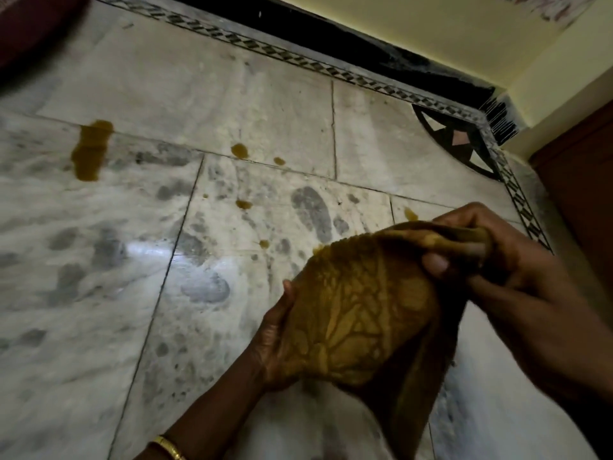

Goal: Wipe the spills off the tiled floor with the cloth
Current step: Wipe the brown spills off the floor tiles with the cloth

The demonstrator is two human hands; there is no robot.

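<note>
The soft, limp cloth sags between the left hand cupping its underside and the right hand pinching its bunched top edge, likely the firmest hold.

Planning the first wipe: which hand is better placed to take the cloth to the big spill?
Probably the left hand: it cups the cloth on the side toward the big spill; the right hand pinches the far corner.

We see open pale marble tiled floor around the brownish-yellow liquid spills; the black skirting and yellow wall close the far side, a brown wooden panel the right.
</note>
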